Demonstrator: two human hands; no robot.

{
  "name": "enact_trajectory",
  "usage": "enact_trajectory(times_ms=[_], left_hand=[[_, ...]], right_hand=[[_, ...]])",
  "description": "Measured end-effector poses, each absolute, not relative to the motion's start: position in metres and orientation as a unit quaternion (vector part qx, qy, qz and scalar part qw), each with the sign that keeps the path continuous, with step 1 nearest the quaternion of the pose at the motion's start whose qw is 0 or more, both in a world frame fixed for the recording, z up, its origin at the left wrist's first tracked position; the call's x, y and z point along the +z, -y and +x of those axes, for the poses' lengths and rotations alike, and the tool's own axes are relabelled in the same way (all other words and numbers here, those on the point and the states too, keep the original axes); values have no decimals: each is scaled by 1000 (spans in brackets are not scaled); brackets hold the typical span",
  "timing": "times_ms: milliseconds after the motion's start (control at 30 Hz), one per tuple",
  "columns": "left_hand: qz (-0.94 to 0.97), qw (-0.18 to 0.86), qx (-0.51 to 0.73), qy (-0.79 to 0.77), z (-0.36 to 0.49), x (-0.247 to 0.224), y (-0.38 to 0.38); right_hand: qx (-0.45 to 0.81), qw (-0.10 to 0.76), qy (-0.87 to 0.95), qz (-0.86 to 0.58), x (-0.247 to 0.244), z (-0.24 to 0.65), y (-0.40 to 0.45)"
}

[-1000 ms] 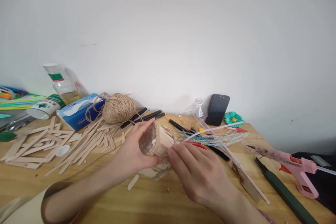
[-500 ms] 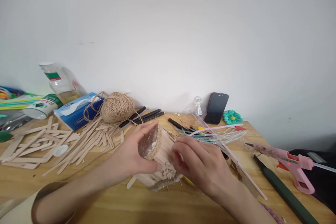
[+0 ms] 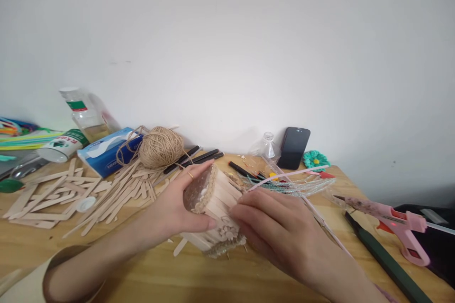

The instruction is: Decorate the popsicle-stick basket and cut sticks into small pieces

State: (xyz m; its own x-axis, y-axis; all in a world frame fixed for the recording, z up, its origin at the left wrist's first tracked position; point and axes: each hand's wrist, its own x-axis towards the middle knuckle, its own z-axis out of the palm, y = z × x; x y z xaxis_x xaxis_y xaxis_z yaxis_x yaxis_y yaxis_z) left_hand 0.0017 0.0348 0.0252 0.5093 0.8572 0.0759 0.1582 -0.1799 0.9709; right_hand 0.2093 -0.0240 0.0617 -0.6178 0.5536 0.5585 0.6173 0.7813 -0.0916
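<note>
A cup-like container (image 3: 223, 195) covered in pale craft sticks is tilted on its side above the table, its mouth towards the left. Braided trim runs round its rim, and small pale flower-like pieces (image 3: 227, 232) sit low on its side. My left hand (image 3: 174, 208) is wrapped around the rim end, thumb along the near side, fingers behind. Against the stick-covered wall, my right hand (image 3: 280, 227) has its fingers pinched together; whatever is between the fingertips is hidden. A pink strip (image 3: 291, 173) lies just beyond the right hand.
Loose craft sticks (image 3: 117, 194), a twine ball (image 3: 161, 147) and a blue tissue pack (image 3: 110, 149) lie left. Behind are black markers (image 3: 202, 157), a small clear bottle (image 3: 269, 144) and a phone (image 3: 294, 147). A pink glue gun (image 3: 394, 222) with its light on lies right.
My right hand's fingers have come closer together and press nearer to the container's wall. The left hand keeps its hold. The whole view has shifted slightly.
</note>
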Motion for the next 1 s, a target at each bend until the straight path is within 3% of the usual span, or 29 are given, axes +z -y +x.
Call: enact_trajectory(times_ms=[300, 500, 633, 767, 1000], left_hand=[[686, 518, 322, -398, 9, 30, -28], [689, 517, 311, -401, 10, 31, -27], [682, 539, 312, -384, 7, 30, -28], [682, 550, 325, -356, 3, 24, -31], [697, 544, 318, -343, 1, 24, -30]], right_hand=[[-118, 211, 912, -332, 65, 206, 31], [-154, 219, 899, -345, 57, 203, 26], [-170, 269, 879, -357, 53, 208, 22], [-95, 340, 854, -383, 54, 214, 23], [18, 352, 849, -393, 64, 210, 31]])
